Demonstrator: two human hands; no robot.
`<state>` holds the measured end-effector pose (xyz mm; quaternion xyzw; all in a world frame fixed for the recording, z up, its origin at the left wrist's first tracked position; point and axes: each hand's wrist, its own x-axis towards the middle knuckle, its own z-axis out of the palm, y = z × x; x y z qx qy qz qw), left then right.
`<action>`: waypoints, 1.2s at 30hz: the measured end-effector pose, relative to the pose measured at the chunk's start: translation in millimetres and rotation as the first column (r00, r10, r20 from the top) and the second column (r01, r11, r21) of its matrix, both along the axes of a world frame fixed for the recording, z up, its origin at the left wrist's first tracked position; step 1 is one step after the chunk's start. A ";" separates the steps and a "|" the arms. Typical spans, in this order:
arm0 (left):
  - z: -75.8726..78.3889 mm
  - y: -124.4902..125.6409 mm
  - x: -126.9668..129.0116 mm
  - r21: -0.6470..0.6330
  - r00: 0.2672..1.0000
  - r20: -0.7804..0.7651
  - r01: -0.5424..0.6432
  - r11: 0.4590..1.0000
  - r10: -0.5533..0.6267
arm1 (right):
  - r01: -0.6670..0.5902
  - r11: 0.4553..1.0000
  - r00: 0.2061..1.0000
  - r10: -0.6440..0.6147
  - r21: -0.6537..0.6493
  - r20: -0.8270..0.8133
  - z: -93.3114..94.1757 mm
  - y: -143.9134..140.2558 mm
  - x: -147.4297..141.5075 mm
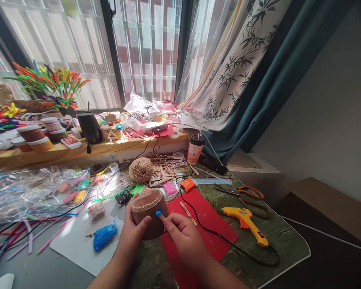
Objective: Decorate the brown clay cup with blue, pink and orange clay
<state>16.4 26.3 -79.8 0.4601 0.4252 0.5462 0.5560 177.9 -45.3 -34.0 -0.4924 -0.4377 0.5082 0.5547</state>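
Observation:
My left hand (131, 228) is wrapped round a brown cylindrical pot (144, 220) with a pale twine edging at its top, tilted slightly. Between the thumb and fingers of my right hand (182, 233) is a small wooden stick (161, 217). A dab of blue clay (158, 213) is at the stick's tip, against the pot's side. An open bag of blue clay (104, 237) lies to the left on a white sheet (75, 245). Beneath my right hand is a red sheet (210, 228) with a loose wooden craft stick (188, 213) on it.
A yellow glue gun (246, 222) and orange-handled scissors (243, 192) lie to the right; a black cord crosses the red sheet. Behind the pot are a twine ball (140, 169), pink clay (169, 188), orange clay (188, 184) and a lidded paper cup (195, 150). Plastic packets (42, 188) cover the left.

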 end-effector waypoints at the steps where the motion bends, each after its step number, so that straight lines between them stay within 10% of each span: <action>1: 0.5 -0.6 -0.2 0.001 1.000 -0.001 0.007 1.000 -0.007 | 0.007 1.000 1.000 -0.007 -0.007 0.010 0.2 1.7 1.2; 29: -4.0 -9.3 -2.8 -0.064 0.955 0.154 0.266 0.962 -0.253 | -0.063 0.980 0.974 0.102 -0.191 0.203 22.6 15.2 50.4; 36: -2.8 0.1 -1.7 -0.036 0.998 -0.008 0.068 0.997 -0.068 | -0.001 0.989 0.706 -0.104 0.148 0.701 61.0 -11.7 50.6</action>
